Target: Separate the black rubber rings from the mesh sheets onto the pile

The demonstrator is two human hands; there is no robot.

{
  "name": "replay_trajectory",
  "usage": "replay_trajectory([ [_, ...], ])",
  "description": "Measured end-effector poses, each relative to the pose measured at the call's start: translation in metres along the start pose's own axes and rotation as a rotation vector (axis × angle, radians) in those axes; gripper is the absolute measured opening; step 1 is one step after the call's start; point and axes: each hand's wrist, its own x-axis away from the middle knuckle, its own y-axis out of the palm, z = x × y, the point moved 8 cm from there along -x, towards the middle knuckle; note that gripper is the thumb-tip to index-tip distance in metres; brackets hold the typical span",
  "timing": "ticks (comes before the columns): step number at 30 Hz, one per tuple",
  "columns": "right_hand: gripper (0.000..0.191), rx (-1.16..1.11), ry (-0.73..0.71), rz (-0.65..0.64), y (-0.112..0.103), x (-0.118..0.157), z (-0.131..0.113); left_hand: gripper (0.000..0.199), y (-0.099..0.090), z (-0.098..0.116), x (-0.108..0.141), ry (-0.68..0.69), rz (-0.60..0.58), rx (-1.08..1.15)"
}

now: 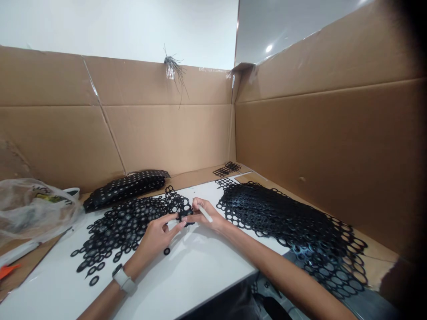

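Note:
My left hand (159,234), with a watch (124,279) on the wrist, pinches the near edge of a small piece of joined black rings (187,215). Closed at the other side of that piece is my right hand (207,217). A slim white pen-like tool (204,213) sits in its grip, and its working tip is hidden by the fingers. Loose black rings (122,226) lie heaped on the white board (196,275), left of my hands. One single black ring (167,251) rests just below the left hand.
A large net of joined black rings (267,211) spreads along the right and hangs over the board's edge. At the back left lies a rolled black perforated strip (128,187). A clear plastic bag (33,209) stands far left. Cardboard walls (173,133) enclose the back and right.

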Motion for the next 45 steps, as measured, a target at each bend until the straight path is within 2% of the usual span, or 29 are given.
replay_trajectory([
  [6,0.043,0.052,-0.031,-0.063,0.003,0.005,0.0,0.054,0.002,0.008,0.001,0.02,-0.028,-0.025],
  [14,0.048,0.102,-0.048,-0.096,0.006,0.003,0.0,0.043,0.001,0.019,0.002,0.135,-0.071,-0.209],
  [20,0.043,0.181,-0.059,-0.151,0.008,0.007,-0.009,0.034,0.003,0.025,0.007,0.185,-0.105,-0.417],
  [26,0.039,0.219,-0.064,-0.191,0.009,0.01,-0.013,0.035,0.009,0.025,0.01,0.169,-0.133,-0.58],
  [32,0.041,0.236,-0.079,-0.188,0.008,0.007,-0.003,0.027,0.017,0.022,0.011,0.108,-0.156,-0.693],
  [39,0.046,0.217,-0.069,-0.172,0.007,0.001,0.013,0.023,0.017,0.021,0.009,0.066,-0.177,-0.722],
  [45,0.048,0.194,-0.067,-0.159,0.009,-0.001,0.017,0.023,0.016,0.022,0.007,0.047,-0.191,-0.728],
])
